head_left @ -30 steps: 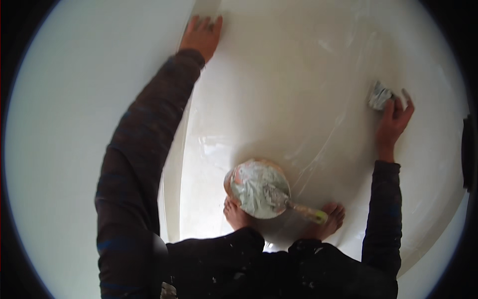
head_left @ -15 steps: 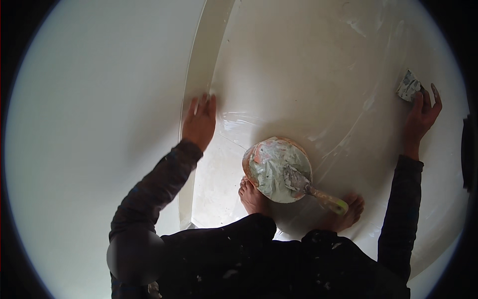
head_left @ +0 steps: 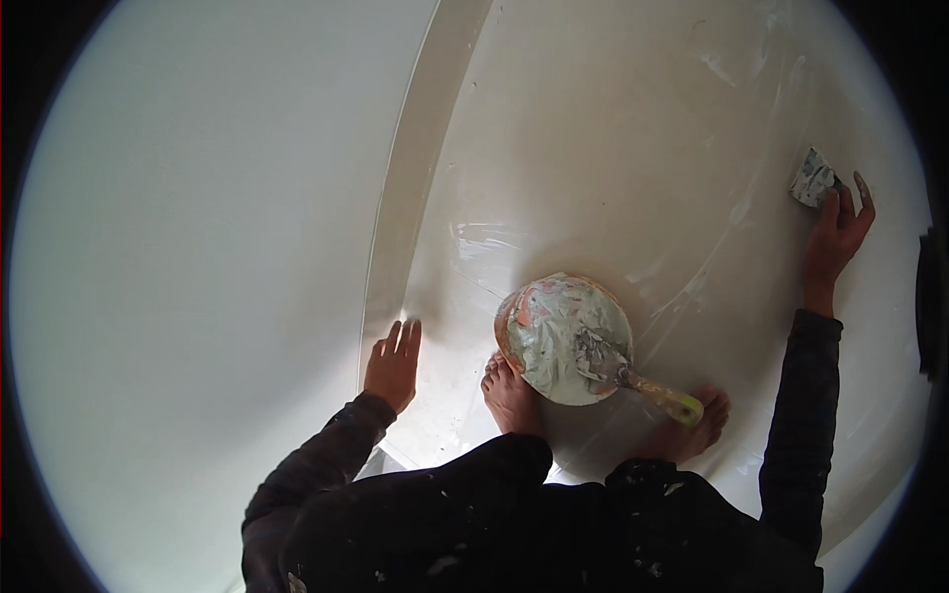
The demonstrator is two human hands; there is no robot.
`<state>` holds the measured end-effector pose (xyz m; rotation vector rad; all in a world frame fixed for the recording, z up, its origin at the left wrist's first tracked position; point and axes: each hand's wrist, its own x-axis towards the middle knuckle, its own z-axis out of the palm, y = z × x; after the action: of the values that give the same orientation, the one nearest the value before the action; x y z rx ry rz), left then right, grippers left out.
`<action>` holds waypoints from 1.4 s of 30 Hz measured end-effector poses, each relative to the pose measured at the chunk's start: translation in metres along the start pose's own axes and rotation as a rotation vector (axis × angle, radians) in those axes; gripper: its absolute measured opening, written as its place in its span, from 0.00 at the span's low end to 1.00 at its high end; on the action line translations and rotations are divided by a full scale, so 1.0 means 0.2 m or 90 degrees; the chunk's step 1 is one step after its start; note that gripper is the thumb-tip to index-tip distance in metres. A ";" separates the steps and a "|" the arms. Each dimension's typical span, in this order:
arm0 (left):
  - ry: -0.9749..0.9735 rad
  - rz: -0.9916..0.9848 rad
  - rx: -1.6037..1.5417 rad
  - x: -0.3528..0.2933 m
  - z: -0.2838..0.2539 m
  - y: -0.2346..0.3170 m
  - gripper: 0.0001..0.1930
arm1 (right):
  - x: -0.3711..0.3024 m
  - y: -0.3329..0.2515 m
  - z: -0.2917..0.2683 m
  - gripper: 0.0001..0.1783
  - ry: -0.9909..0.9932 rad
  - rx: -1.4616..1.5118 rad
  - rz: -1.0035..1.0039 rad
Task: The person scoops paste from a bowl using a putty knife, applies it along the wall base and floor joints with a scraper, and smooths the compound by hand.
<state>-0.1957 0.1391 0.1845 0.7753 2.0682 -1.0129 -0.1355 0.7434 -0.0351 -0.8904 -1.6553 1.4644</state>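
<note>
My left hand (head_left: 392,368) lies flat with its fingers stretched out, against the pale baseboard-like strip (head_left: 420,148) that runs up the left side. Nothing shows in it. Far to the right, my right hand (head_left: 833,242) grips a small putty knife (head_left: 814,178); white and grey filler coats its blade, and the fingers mostly hide its handle. Between the arms stands a round bucket (head_left: 539,331), its top heaped with whitish filler and smeared orange at the rim. Across the filler rests a second putty knife (head_left: 657,391) with a worn, green-ended handle. Neither hand touches the bucket.
A smooth white wall (head_left: 217,217) fills the left side. The pale floor (head_left: 593,168) has white streaks and smears. My bare left foot (head_left: 511,400) and bare right foot (head_left: 707,425) are close beside the bucket. A dark object (head_left: 929,304) shows at the right rim.
My left hand has slid along the strip toward my body, fingers still stretched. My right hand and its putty knife have stayed almost in place. The view has shifted slightly.
</note>
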 end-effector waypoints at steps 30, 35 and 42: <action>0.269 -0.106 -0.621 0.44 -0.44 0.05 0.27 | 0.21 0.03 0.03 0.25 -0.008 -0.036 0.003; 0.511 -0.307 -1.372 0.62 -0.37 0.19 0.22 | 0.24 0.01 0.05 0.24 -0.005 -0.025 -0.013; 0.599 -0.305 -1.492 0.79 -0.56 0.30 0.25 | 0.29 0.01 0.07 0.24 -0.005 -0.021 -0.010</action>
<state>-0.2785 0.2957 0.0846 -0.7062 2.3175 1.9694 -0.1752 0.7868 -0.0326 -0.8888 -1.6923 1.4361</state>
